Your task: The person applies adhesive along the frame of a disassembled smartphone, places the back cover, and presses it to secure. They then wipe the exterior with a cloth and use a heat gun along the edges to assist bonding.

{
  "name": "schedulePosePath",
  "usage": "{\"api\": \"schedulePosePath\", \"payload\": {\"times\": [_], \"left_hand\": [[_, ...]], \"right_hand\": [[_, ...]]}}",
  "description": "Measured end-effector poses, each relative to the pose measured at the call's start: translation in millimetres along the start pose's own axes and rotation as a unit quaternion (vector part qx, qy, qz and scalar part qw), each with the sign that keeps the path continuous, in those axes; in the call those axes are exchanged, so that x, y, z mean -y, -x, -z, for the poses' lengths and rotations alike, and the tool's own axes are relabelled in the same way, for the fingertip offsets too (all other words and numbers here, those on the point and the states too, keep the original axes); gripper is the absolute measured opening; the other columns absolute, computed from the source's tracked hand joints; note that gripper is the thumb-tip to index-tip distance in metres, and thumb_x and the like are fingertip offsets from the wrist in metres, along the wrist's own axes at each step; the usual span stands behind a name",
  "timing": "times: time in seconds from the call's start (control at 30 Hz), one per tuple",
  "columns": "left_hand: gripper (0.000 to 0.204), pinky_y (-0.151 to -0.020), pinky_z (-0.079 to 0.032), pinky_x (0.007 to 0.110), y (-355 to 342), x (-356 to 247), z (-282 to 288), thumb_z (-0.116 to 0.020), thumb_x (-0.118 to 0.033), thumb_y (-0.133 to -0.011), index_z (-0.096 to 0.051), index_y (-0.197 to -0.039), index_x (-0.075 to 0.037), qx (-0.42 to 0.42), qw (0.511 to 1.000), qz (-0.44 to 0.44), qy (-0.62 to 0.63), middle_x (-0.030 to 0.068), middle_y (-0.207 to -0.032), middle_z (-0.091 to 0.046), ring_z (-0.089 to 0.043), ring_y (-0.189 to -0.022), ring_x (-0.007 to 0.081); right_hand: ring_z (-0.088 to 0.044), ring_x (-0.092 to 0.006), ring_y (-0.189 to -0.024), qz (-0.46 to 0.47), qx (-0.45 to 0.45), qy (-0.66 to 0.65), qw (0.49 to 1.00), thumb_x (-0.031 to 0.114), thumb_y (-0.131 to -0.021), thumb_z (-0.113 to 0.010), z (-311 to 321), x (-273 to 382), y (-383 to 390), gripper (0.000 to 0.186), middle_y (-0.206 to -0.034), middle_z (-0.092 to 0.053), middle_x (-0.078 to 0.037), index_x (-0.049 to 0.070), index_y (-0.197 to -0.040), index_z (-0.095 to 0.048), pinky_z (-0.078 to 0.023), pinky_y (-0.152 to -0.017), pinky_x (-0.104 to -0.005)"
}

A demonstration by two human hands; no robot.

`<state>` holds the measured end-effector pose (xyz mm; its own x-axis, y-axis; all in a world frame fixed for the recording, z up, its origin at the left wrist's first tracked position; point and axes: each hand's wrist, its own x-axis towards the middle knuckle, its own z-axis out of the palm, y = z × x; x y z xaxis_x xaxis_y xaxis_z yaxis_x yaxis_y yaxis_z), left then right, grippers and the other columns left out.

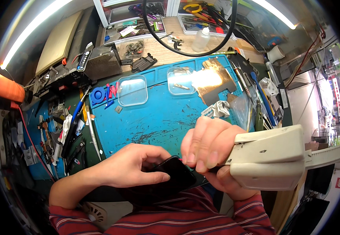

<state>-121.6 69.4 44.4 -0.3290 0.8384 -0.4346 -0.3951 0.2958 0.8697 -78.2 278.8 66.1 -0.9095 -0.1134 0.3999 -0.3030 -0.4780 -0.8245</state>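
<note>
My left hand (132, 166) is closed on the edge of a dark, flat, glossy slab (174, 172) that looks like a phone, its thumb lying along the face. The slab is tilted above my lap, before the near edge of the blue mat (158, 129). At its upper right corner, the fingers of my right hand (209, 145) are pinched together. A small bit of pink-red shows by their tips; what they grip is mostly hidden. A cream plastic housing (270, 158) with a ribbed tail overlaps the right hand's outer side; I cannot tell whether the hand holds it.
Two clear trays (132, 91) (180, 81) lie on the mat, near a gold-coloured plate (215, 80) and a crumpled white tissue (219, 109). Pens and tools (258, 102) crowd the right side. A white bottle (200, 39) stands behind. A black loop (189, 54) hangs overhead.
</note>
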Motion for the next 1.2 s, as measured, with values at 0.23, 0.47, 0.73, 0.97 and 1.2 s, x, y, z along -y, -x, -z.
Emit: {"api": "schedulePosePath", "payload": {"times": [0.23, 0.47, 0.73, 0.97, 1.2], "left_hand": [[0.031, -0.087, -0.053, 0.026, 0, 4, 0, -0.071, -0.007, -0.090, -0.060, -0.118, 0.003, -0.001, 0.999, 0.007, 0.038, 0.0071, -0.105, -0.070, -0.064, -0.097, 0.0098], [0.033, -0.085, -0.053, 0.026, 0, 1, -1, -0.071, -0.008, -0.091, -0.058, -0.120, 0.002, -0.002, 0.999, 0.014, 0.048, 0.0069, -0.106, -0.070, -0.064, -0.097, 0.0096], [0.033, -0.084, -0.052, 0.025, 0, 1, -1, -0.071, -0.008, -0.091, -0.058, -0.120, 0.002, -0.011, 0.998, 0.025, 0.053, 0.0063, -0.105, -0.069, -0.063, -0.095, 0.0086], [0.032, -0.085, -0.052, 0.025, 0, 0, -2, -0.071, -0.007, -0.091, -0.058, -0.120, 0.001, -0.014, 0.998, 0.028, 0.062, 0.0057, -0.106, -0.069, -0.063, -0.096, 0.0085], [0.032, -0.085, -0.052, 0.024, 0, -5, -3, -0.071, -0.006, -0.091, -0.059, -0.119, 0.000, -0.025, 0.997, 0.034, 0.067, 0.0050, -0.107, -0.069, -0.063, -0.096, 0.0078]], "right_hand": [[-0.055, -0.0170, -0.081, 0.015, 0.079, 0.002, 0.997, 0.031, -0.089, -0.074, 15, -4, -4, 0.026, -0.081, -0.058, -0.002, 0.010, -0.086, -0.060, -0.050, -0.070, -0.0330], [-0.055, -0.0174, -0.080, 0.020, 0.101, 0.006, 0.995, 0.024, -0.091, -0.072, 20, -2, -4, 0.019, -0.082, -0.059, -0.004, 0.008, -0.088, -0.061, -0.050, -0.070, -0.0331], [-0.056, -0.0176, -0.080, 0.038, 0.110, 0.011, 0.993, 0.019, -0.091, -0.072, 22, -5, 0, 0.015, -0.085, -0.061, -0.004, 0.008, -0.092, -0.062, -0.050, -0.070, -0.0318], [-0.057, -0.0181, -0.081, 0.075, 0.152, 0.020, 0.985, 0.023, -0.091, -0.072, 28, -10, -7, 0.018, -0.087, -0.062, -0.004, 0.008, -0.094, -0.061, -0.051, -0.069, -0.0316], [-0.058, -0.0183, -0.081, 0.054, 0.097, 0.017, 0.994, 0.023, -0.091, -0.072, 16, -4, -3, 0.018, -0.087, -0.062, -0.003, 0.010, -0.092, -0.060, -0.051, -0.069, -0.0317]]}}
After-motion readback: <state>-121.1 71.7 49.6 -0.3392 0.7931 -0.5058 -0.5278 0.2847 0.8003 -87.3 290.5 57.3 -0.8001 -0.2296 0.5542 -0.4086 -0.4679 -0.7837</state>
